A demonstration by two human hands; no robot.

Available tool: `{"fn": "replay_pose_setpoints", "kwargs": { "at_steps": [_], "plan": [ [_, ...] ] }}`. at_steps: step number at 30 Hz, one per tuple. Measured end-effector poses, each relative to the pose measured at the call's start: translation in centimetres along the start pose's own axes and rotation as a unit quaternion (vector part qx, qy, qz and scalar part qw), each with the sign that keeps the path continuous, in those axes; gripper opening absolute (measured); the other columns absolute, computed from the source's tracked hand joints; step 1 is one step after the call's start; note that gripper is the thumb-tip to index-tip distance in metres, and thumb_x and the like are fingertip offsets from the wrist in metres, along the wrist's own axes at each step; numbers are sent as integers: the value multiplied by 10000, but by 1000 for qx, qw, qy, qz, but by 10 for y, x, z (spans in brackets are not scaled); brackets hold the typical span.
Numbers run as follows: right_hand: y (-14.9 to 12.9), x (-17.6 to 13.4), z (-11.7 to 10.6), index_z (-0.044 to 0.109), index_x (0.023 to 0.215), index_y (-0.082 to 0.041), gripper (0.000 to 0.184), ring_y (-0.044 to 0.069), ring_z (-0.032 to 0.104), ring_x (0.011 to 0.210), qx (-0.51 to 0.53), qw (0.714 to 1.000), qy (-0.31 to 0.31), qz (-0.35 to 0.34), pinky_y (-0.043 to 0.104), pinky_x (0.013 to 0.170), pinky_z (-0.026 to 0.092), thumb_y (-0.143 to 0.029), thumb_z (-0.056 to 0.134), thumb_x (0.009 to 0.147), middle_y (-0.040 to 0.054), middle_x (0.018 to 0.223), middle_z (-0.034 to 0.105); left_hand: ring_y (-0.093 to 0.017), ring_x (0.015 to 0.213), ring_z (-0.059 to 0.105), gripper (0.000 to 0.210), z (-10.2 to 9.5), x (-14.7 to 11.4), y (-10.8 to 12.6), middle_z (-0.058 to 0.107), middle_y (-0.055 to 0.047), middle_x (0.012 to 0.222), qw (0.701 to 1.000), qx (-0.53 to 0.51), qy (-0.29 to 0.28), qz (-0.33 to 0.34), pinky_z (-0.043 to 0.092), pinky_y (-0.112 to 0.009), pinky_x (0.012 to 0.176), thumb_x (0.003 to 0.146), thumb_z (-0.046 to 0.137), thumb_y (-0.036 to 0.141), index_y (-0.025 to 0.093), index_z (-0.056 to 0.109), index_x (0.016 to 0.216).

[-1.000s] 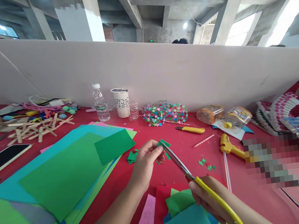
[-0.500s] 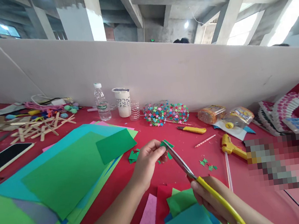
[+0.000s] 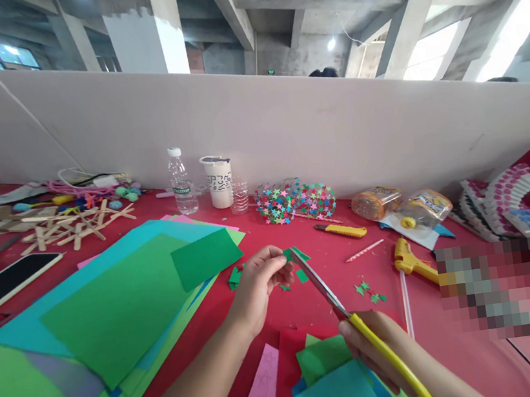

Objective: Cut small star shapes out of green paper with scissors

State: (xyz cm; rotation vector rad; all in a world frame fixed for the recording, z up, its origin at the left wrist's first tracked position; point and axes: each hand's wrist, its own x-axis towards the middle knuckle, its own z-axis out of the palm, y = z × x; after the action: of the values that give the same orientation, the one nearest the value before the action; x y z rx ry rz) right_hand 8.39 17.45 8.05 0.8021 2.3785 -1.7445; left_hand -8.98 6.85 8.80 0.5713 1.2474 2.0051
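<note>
My left hand (image 3: 266, 276) pinches a small piece of green paper (image 3: 288, 255) between thumb and fingertips. In my right hand (image 3: 370, 347) is a pair of scissors (image 3: 323, 287) with yellow handles, its blade tips at the edge of that green piece. Small green scraps (image 3: 302, 275) lie on the red table just under the blades. Cut green stars (image 3: 369, 291) are farther right. Close to my left wrist lies a pink paper strip (image 3: 264, 386) with stars drawn on it. Beside my right hand is a stack of blue and green paper pieces (image 3: 337, 394).
Large green and blue sheets (image 3: 113, 303) cover the left side. A water bottle (image 3: 181, 182), a paper cup (image 3: 218, 182) and star-covered cylinders (image 3: 295, 201) stand along the white partition (image 3: 255, 121). A yellow utility knife (image 3: 341, 230) and a yellow glue gun (image 3: 413, 262) lie to the right.
The scissor blades have shifted slightly on the green paper held by my left hand. My left fingers have tilted a little; both hands keep nearly the same place.
</note>
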Motion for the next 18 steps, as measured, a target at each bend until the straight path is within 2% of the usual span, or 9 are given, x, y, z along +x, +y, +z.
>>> {"fn": "replay_pose_setpoints", "kwargs": {
  "at_steps": [4,13,16,18],
  "plan": [
    [0,-1,0,416,612,-201,512,43,285,283,-21,1000,14,0,185,306,170,-682,463,782,-98,342,319,-108,605,563,149,0,0,-3,630,-18,701,999,12,-45,-17,418,-229,584,762,632,294,149,598,752],
    [5,5,-1,366,596,-212,500,52,320,309,-57,998,14,0,183,305,203,-657,485,789,-86,414,310,-103,595,589,115,-3,3,-2,659,-20,692,997,-69,19,-17,450,-220,593,735,658,231,153,593,789],
    [8,7,-1,355,585,-213,508,51,320,301,-70,998,8,-6,186,301,189,-661,505,771,-87,407,302,-102,617,600,118,-2,3,-2,672,-29,718,994,-99,18,-37,458,-215,604,740,660,234,149,605,800],
    [9,7,-1,362,583,-210,500,50,312,311,-70,997,24,-4,185,307,185,-648,497,785,-80,417,319,-103,628,604,121,-1,2,-4,670,-31,728,993,-108,-5,-54,459,-213,602,751,657,248,144,616,796]
  ]
}}
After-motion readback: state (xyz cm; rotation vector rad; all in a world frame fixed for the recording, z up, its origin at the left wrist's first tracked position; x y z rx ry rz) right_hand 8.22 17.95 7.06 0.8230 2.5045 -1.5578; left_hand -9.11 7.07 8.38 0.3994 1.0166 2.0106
